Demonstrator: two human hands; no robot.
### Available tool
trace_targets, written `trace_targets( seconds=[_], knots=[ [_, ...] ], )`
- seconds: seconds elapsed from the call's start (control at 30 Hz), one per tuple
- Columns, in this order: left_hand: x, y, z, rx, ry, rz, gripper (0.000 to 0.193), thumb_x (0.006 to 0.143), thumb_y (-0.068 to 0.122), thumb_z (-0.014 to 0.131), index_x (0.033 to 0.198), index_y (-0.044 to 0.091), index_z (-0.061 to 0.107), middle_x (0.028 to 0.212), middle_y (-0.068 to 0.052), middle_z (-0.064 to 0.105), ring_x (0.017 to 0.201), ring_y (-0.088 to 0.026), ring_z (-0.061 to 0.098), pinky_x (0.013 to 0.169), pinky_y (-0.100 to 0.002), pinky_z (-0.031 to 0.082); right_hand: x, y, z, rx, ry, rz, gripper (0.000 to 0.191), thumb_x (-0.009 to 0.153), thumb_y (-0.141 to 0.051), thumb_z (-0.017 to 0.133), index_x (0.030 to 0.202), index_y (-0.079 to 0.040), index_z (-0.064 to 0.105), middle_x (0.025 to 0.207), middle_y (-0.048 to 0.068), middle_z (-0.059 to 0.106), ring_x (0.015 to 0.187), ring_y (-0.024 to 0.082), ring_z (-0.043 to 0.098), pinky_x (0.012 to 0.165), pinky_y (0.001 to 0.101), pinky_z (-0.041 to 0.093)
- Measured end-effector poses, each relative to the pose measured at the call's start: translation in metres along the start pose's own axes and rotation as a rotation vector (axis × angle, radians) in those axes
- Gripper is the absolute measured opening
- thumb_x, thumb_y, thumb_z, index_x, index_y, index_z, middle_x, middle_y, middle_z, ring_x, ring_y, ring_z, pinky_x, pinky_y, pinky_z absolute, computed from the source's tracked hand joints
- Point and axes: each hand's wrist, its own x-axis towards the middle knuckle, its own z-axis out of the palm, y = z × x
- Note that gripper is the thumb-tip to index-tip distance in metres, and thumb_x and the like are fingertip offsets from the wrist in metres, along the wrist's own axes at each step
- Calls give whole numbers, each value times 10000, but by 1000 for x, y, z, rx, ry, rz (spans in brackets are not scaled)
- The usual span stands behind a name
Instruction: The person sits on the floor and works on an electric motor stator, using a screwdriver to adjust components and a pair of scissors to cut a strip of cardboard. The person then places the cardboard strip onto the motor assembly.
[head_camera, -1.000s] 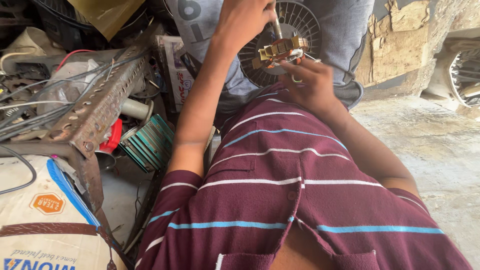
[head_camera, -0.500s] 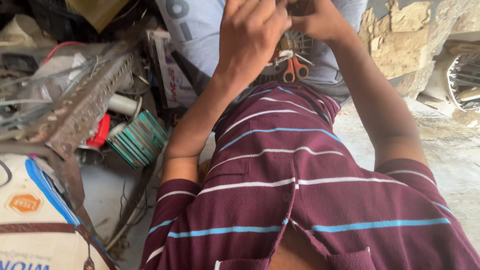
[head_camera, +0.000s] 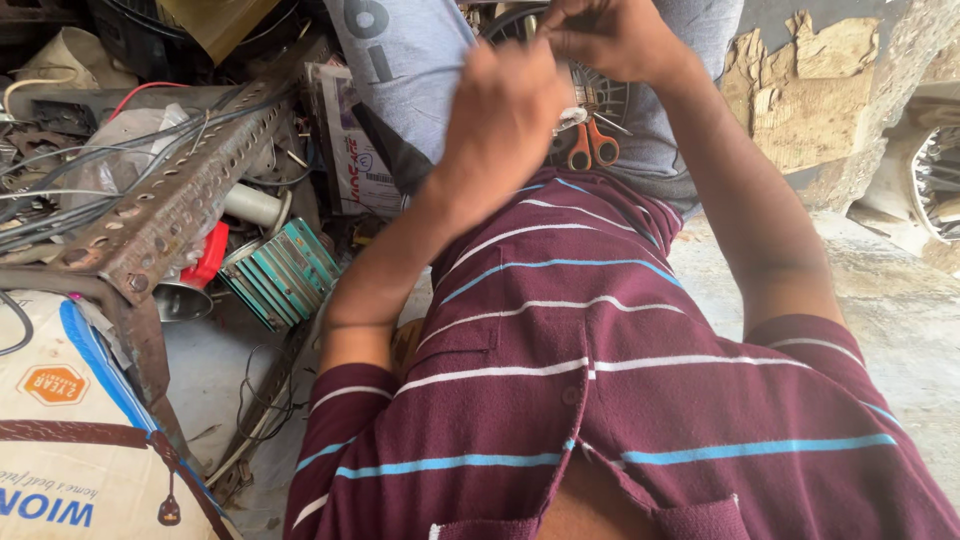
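My left hand (head_camera: 500, 125) is raised in front of me with its back to the camera and its fingers curled shut. A small pale metal part (head_camera: 570, 118) shows just under its palm. Just above it, my right hand (head_camera: 612, 38) has its fingertips pinched together against the left fingers; what they pinch is hidden. Orange-handled scissors (head_camera: 592, 146) lie below both hands on grey cloth (head_camera: 410, 60), beside a round ribbed fan part (head_camera: 612, 98). My maroon striped shirt (head_camera: 600, 380) fills the lower frame.
A perforated rusty metal angle bar (head_camera: 175, 215) with tangled wires runs along the left. Under it lie a teal ribbed coil (head_camera: 285, 272), a red cap (head_camera: 208, 255) and a white roll (head_camera: 252, 205). A cardboard box (head_camera: 60, 450) sits at bottom left. Bare concrete floor (head_camera: 880, 300) lies to the right.
Both hands rose toward the top of the view and closed together. The brass part held in the open a second ago is now covered by my left hand. The scissors came into view.
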Motion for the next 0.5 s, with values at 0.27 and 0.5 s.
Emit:
trace_targets(
  seconds=[0.27,0.5],
  knots=[
    [-48,34,-5,-130,-327,130,120,855,189,688,843,70,704,855,-74,632,845,-243,638,776,-408,474,-52,-31,44,-831,379,-394,137,939,-17,818,1073,-12,791,944,85,717,812,239,684,711,355,511],
    [-43,-10,-25,-14,-259,-80,203,903,226,766,808,60,700,743,-103,649,708,-267,687,677,-419,520,-95,-44,111,-946,391,-325,346,906,-58,833,1232,-47,715,952,75,652,766,255,641,660,388,510]
  ],
)
